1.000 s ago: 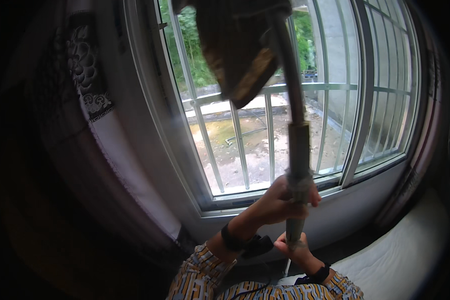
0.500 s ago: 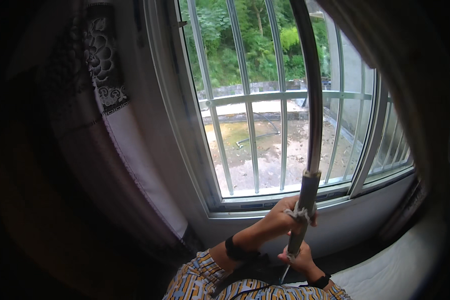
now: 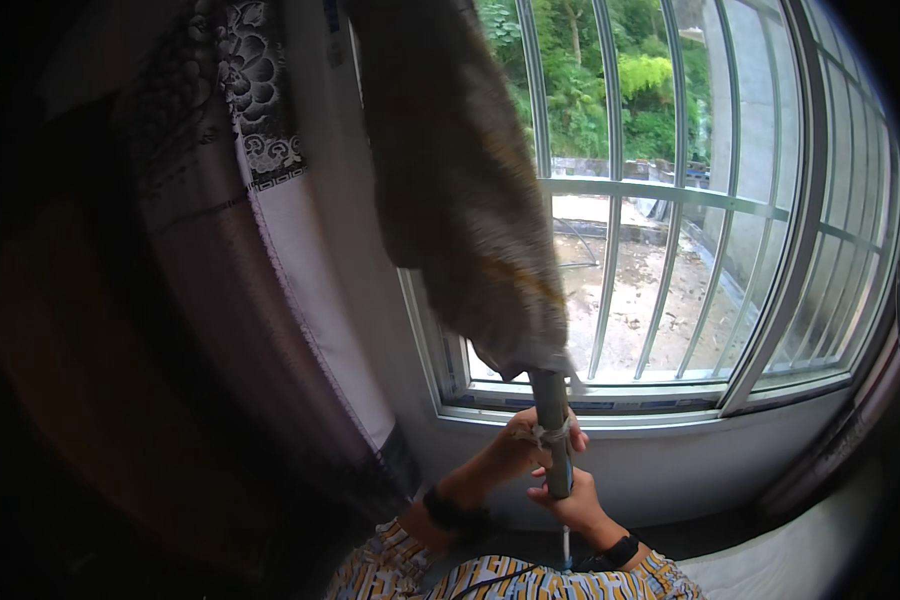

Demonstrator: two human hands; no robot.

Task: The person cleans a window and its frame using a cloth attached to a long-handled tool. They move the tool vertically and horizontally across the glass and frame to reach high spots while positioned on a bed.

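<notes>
Left hand (image 3: 515,445) and right hand (image 3: 582,502) are holding the pole (image 3: 548,393) below the cloth (image 3: 470,200), fingers curled round it — seemingly a supporting step, the next move calling for steadiness.

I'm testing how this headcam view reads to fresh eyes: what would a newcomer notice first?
Probably the big dark cloth at upper centre, hiding the top of a pole that the left grip holds just above the right grip. Next, the bright window with metal bars and greenery outside, at upper right; then the floral-banded curtain at left.
</notes>
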